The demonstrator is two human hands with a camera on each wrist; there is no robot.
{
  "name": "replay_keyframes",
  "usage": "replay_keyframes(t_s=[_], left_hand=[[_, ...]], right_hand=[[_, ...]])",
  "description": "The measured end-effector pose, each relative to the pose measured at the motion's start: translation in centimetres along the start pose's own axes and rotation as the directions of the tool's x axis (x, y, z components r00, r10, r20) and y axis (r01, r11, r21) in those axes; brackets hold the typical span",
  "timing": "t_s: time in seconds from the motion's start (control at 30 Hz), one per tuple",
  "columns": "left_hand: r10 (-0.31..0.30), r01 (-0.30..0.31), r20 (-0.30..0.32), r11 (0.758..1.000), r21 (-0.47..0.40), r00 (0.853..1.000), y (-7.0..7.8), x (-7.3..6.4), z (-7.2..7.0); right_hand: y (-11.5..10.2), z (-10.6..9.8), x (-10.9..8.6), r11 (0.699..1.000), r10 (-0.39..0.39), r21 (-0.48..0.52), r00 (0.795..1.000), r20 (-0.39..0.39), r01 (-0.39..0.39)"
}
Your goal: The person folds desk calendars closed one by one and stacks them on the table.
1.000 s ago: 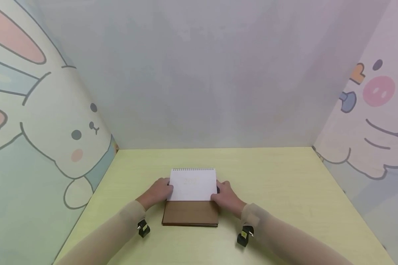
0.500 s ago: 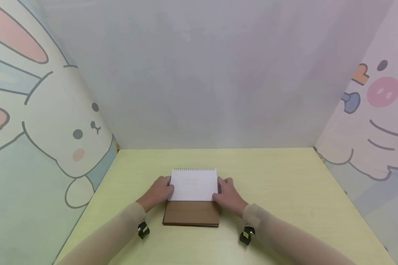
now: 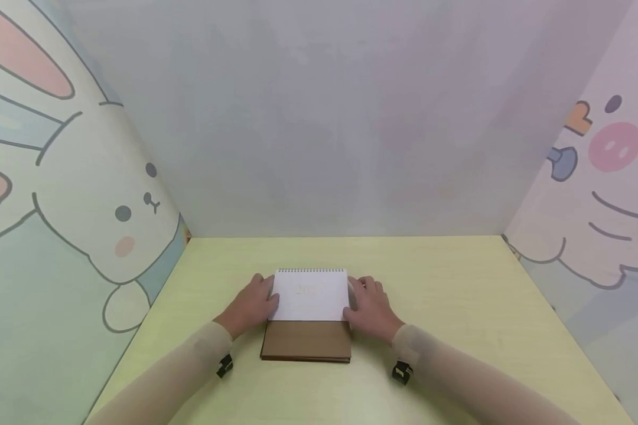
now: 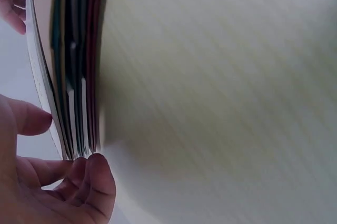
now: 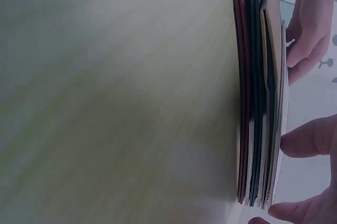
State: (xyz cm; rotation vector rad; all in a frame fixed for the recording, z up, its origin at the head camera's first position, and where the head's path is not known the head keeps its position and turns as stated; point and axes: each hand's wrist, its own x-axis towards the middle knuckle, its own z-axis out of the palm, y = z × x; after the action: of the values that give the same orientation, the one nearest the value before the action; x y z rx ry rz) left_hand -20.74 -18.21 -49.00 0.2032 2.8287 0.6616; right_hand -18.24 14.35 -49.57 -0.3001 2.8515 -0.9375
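Note:
A spiral-bound desk calendar (image 3: 308, 306) with a white page and faint gold year digits lies on the table, its brown cardboard base (image 3: 306, 340) toward me. Both wrist views show that it tops a stack of desk calendars (image 4: 79, 66) with brown, dark green and red layers. My left hand (image 3: 247, 308) holds the left side, thumb on the page's edge and fingers curled at the spiral end. Opposite it, my right hand (image 3: 373, 311) has its thumb (image 5: 308, 139) against the top calendar and a finger at the stack's corner. Its other fingers are mostly out of sight.
The pale yellow table (image 3: 446, 295) reaches back to a plain grey-lilac wall (image 3: 319, 118). A rabbit cartoon (image 3: 101, 195) covers the left wall, a pig cartoon (image 3: 611, 177) the right one. Black wrist mounts (image 3: 401, 372) hang by both sleeves.
Both hands have shifted slightly forward along the calendar's sides. The right hand's fingers are more spread and raised than before. The calendar has barely moved.

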Motion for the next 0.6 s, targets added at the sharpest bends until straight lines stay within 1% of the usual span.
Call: replay_keyframes(t_s=[0.1,0.2,0.3,0.37,0.47,0.6], left_hand=[[0.040,-0.039,-0.017,0.997,0.064,0.999,-0.3,0.0,-0.3],[0.083,-0.074,-0.063,0.988,0.139,0.994,-0.9,0.1,-0.3],[0.120,-0.093,-0.121,0.974,0.207,0.985,-1.6,0.4,-0.4],[0.143,-0.106,-0.152,0.967,0.231,0.978,-2.1,0.6,-0.7],[0.171,-0.123,-0.182,0.960,0.251,0.968,-2.7,1.0,-1.1],[0.209,-0.149,-0.196,0.947,0.283,0.958,-3.8,1.5,-1.6]], right_hand=[[0.6,-0.2,0.1,0.998,-0.053,-0.033,0.999,0.001,0.053],[1.4,-0.6,0.1,0.988,-0.121,-0.096,0.993,0.002,0.121],[2.1,-1.3,0.1,0.972,-0.177,-0.154,0.984,0.000,0.175],[2.6,-1.9,0.3,0.965,-0.193,-0.184,0.981,-0.003,0.189],[3.4,-2.9,0.6,0.959,-0.192,-0.212,0.981,-0.010,0.186],[4.7,-4.2,1.2,0.950,-0.197,-0.253,0.980,-0.035,0.183]])
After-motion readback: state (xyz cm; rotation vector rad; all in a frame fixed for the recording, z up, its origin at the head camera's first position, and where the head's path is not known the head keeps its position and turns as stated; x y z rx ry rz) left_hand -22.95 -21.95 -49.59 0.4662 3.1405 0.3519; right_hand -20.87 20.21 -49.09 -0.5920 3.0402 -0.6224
